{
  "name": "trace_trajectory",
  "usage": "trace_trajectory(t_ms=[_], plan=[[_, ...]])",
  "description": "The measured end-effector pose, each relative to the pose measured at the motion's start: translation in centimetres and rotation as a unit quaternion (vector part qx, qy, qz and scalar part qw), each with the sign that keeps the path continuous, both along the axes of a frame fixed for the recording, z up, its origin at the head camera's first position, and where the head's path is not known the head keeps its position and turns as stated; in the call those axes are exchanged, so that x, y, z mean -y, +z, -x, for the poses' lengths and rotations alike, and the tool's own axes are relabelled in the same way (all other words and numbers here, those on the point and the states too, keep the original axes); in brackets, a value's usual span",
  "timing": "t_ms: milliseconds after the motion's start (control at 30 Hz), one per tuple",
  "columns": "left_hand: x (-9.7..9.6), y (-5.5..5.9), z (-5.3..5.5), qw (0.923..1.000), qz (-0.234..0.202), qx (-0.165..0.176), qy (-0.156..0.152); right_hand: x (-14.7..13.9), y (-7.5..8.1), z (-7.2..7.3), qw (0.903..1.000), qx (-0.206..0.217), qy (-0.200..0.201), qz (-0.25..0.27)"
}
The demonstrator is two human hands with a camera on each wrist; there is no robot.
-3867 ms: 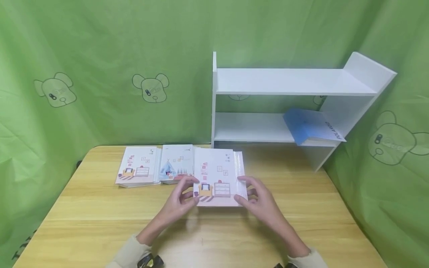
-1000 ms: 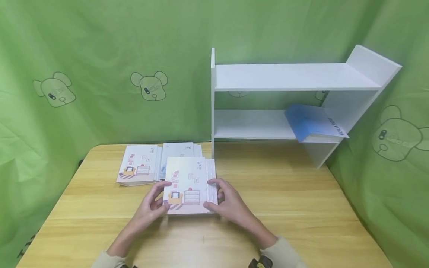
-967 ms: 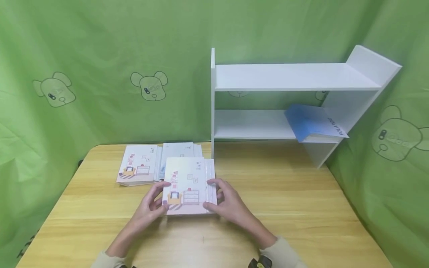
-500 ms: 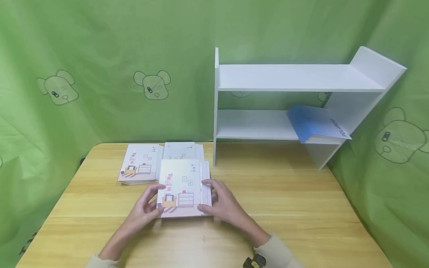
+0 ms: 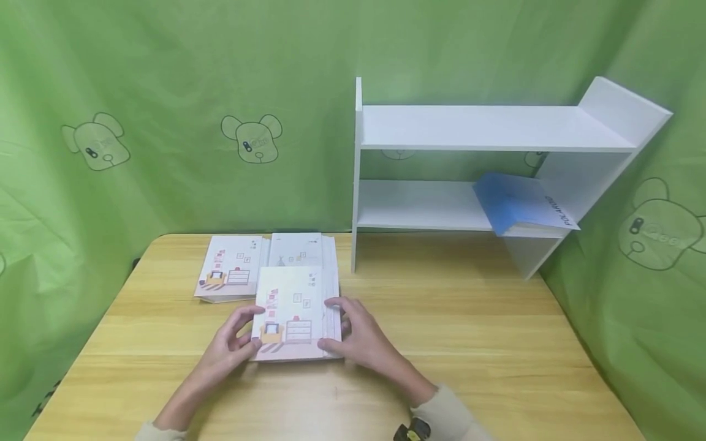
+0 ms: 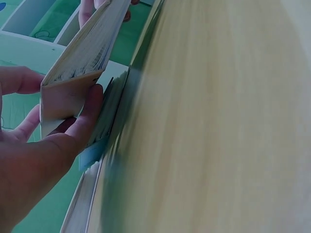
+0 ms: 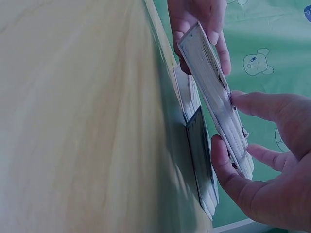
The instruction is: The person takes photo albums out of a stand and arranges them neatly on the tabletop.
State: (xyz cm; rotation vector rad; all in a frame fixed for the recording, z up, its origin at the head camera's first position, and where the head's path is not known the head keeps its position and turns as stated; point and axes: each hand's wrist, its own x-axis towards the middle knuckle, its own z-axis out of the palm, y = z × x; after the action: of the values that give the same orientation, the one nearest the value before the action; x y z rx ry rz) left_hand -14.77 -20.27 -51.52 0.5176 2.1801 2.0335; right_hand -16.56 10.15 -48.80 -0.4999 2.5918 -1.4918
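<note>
Between both hands I hold a white illustrated book (image 5: 295, 285), its cover showing an orange armchair and a set of drawers. My left hand (image 5: 223, 346) pinches its left edge, and my right hand (image 5: 361, 337) grips the right edge, where the pages jut out past the cover. In the right wrist view the held book (image 7: 214, 92) is tilted and raised above the table. Behind it lies a second white book (image 5: 298, 242), partly covered by the held one in the head view. To the left lies a third book (image 5: 228, 266) with the same armchair picture.
A white two-tier shelf (image 5: 469, 149) stands at the back right of the wooden table (image 5: 469, 343). On its lower board a blue-and-white book (image 5: 524, 202) marked POLAROID leans at the right end. Green curtain (image 5: 176, 67) surrounds the table.
Both hands have carried the held book leftward and slightly nearer to me, from in front of the shelf's left side to in front of the second book. The grip stays the same.
</note>
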Motion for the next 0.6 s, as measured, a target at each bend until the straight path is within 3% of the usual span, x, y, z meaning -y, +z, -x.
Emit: trace_trajectory(t_ms=[333,600], plan=[[0.7,0.4,-0.3,0.9981,0.054,-0.013,0.026,0.8,-0.4,-0.3,0.9999,0.012,0.008,0.004],[1.4,0.7,-0.7,0.9983,0.054,0.009,0.023,1.7,-0.6,-0.4,0.9999,0.003,0.014,-0.009]])
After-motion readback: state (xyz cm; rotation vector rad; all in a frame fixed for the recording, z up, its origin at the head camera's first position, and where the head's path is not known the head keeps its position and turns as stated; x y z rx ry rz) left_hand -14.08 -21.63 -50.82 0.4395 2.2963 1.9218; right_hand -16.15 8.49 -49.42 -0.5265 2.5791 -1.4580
